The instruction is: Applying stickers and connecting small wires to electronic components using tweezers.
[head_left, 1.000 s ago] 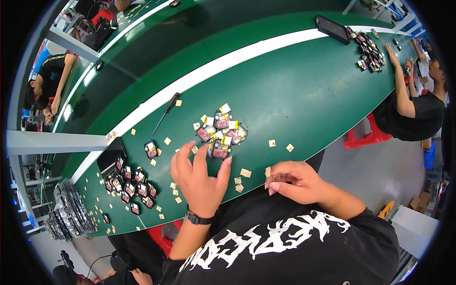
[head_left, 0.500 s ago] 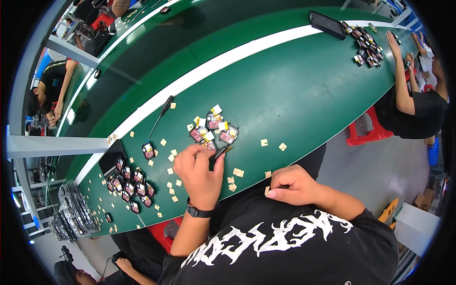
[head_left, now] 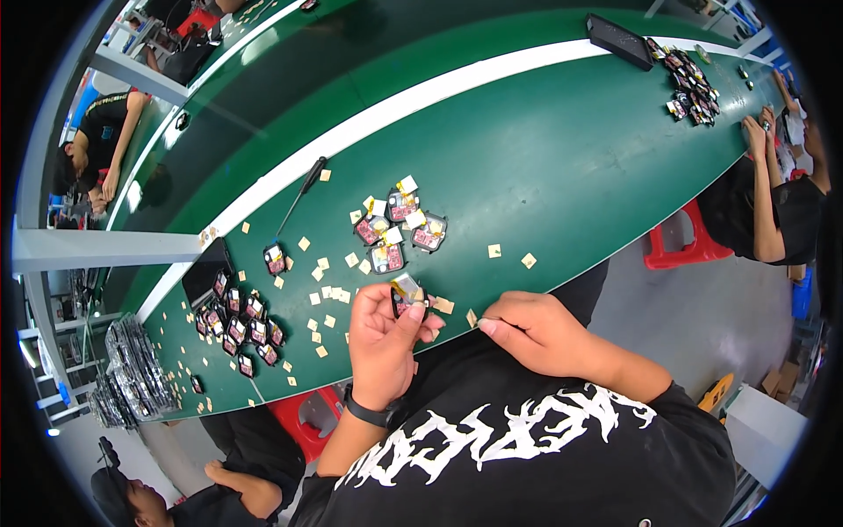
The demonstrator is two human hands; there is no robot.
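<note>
My left hand (head_left: 383, 344) is closed on a small black-cased electronic module (head_left: 407, 297), whose inner side shows, with a silvery flat part and yellow tape at its top. The fingers cover much of it. Between thumb and fingertips, my right hand (head_left: 537, 334) pinches a small beige square piece (head_left: 471, 318), a short way right of the module. Just beyond my left hand lie several similar open modules (head_left: 386, 257) with reddish boards and white squares. Loose beige squares (head_left: 329, 321) are scattered on the green table (head_left: 518, 193).
A long screwdriver (head_left: 303, 191) lies beyond a single module (head_left: 275, 258). More modules are heaped at left (head_left: 235, 329) and far right (head_left: 694, 88), near a black tray (head_left: 619, 42). Silvery packs (head_left: 136, 369) stand at the left end. Other people sit around the table.
My left hand has drawn the module nearer and turned its inner side into view. My right hand has shifted left with the beige square, toward the module.
</note>
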